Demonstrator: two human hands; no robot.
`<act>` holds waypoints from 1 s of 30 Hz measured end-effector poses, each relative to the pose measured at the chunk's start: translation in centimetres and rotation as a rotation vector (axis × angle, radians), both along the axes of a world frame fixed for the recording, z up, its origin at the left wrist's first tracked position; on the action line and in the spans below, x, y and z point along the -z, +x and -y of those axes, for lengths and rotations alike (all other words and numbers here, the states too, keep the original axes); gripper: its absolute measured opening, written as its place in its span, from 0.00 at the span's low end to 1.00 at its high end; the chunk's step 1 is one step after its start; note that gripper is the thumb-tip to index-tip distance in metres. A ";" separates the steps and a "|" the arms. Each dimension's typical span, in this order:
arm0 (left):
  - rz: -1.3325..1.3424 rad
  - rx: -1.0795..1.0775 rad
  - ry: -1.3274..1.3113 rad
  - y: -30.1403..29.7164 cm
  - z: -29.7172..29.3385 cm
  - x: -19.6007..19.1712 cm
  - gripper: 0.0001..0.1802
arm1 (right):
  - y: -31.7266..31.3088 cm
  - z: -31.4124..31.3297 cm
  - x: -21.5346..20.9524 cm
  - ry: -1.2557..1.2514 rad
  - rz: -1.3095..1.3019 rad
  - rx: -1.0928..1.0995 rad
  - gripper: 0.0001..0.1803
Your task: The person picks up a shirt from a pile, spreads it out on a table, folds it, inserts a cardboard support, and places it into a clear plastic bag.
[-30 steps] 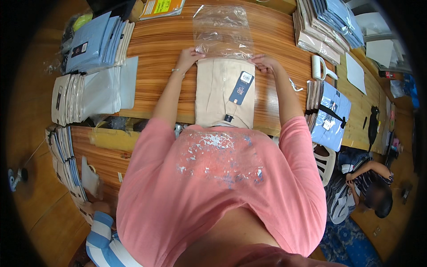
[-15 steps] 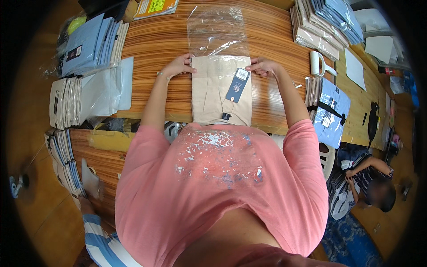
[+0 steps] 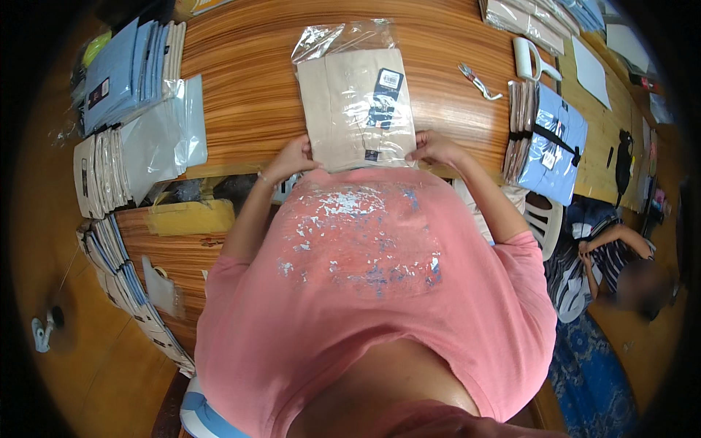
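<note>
A folded beige garment (image 3: 332, 102), probably a shirt, lies on the table in front of me inside a clear plastic bag (image 3: 310, 45). A dark blue hang tag (image 3: 385, 95) shows through the shiny film on its right side. My left hand (image 3: 294, 156) is closed, pinching the bag's edge at the lower left corner. At the lower right corner my right hand (image 3: 437, 148) pinches the edge in the same way. A short stretch of crinkled, unfilled film extends past the garment's far end. The near edge meets my pink top.
Bagged blue garments (image 3: 124, 77) and beige ones (image 3: 102, 171) stand stacked at left, beside clear bags (image 3: 191, 120). Thread snips (image 3: 478, 82), a white-handled roller (image 3: 522, 58) and a strapped blue bundle (image 3: 556, 146) lie at right. Another person (image 3: 613, 252) sits beyond.
Both hands have moved from the garment's far corners to its near corners, drawing the bag down over it. Less unfilled film extends beyond the far end. The whole view has shifted slightly.
</note>
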State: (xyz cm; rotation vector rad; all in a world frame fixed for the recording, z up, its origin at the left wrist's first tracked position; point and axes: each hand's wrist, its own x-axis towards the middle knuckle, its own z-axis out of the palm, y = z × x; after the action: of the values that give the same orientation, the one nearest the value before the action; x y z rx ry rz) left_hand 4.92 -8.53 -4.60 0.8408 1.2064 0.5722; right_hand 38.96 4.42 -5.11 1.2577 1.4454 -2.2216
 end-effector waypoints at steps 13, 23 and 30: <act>-0.057 -0.191 -0.072 1.7 7.9 2.7 0.09 | 2.5 6.2 0.2 0.022 0.006 0.260 0.07; -0.233 -0.381 0.167 -0.1 -3.3 -2.4 0.23 | -2.0 -2.4 -4.8 0.107 -0.012 0.318 0.10; -1.154 0.305 0.838 6.0 -2.9 -7.2 0.56 | -3.7 -0.2 -1.9 -0.136 -0.162 0.380 0.07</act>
State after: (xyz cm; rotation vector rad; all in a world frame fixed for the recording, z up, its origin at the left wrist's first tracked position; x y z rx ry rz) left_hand 10.89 -5.60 2.60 2.2163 1.8156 0.2968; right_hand 35.30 4.66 -3.20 1.4334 1.1560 -2.6709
